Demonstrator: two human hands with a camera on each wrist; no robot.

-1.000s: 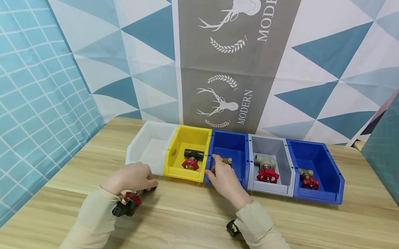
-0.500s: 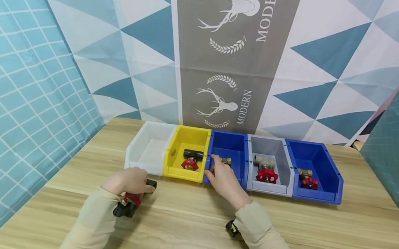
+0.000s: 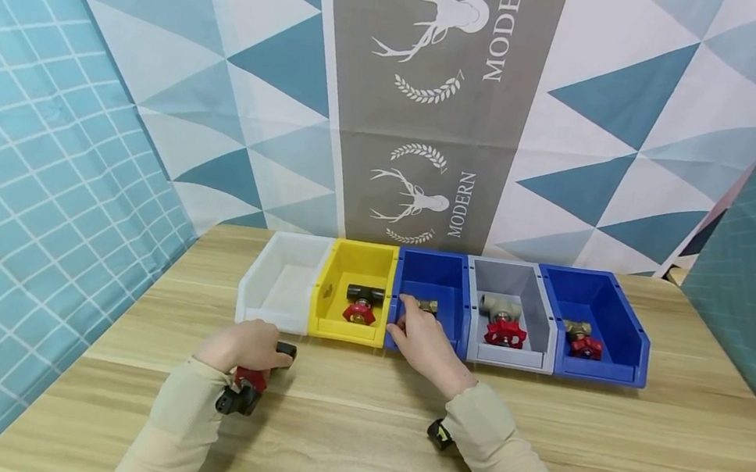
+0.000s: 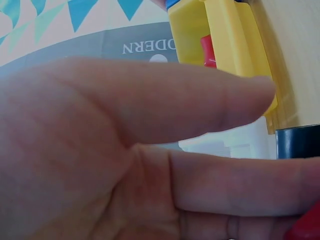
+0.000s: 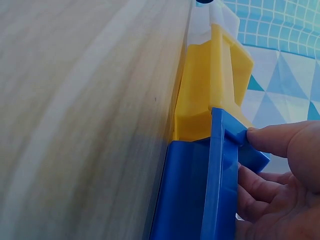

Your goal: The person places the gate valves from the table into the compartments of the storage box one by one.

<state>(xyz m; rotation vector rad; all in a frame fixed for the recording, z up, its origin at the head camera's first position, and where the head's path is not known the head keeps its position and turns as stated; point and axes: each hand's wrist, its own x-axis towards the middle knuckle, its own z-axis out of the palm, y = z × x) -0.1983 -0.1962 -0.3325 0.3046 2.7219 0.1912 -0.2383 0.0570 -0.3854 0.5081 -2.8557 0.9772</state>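
My left hand (image 3: pixel 244 345) is in front of the white bin (image 3: pixel 280 287), holding a valve with a red handwheel (image 3: pixel 250 378) and a black pipe end (image 3: pixel 286 352). In the left wrist view the thumb (image 4: pixel 200 100) is straight, and the black pipe end (image 4: pixel 300 141) shows beyond the fingers. My right hand (image 3: pixel 424 344) reaches into the middle blue bin (image 3: pixel 434 266). Its thumb (image 5: pixel 275 139) touches the bin's rim and the loosely bent fingers are inside, partly hidden by the wall. A brass valve (image 3: pixel 428 305) lies beside them, mostly covered.
To either side stand a yellow bin (image 3: pixel 347 331) with a black, red-wheeled valve (image 3: pixel 362 305), a grey bin (image 3: pixel 512 356) with a grey one (image 3: pixel 504 318), and another blue bin (image 3: pixel 598 369) with a brass one (image 3: pixel 581 338). A patterned cloth (image 3: pixel 435 117) hangs behind the wooden table (image 3: pixel 339 436).
My left hand has lowered slightly toward me, and more of the black pipe end now shows beyond its fingers. The right hand has stayed in the blue bin.
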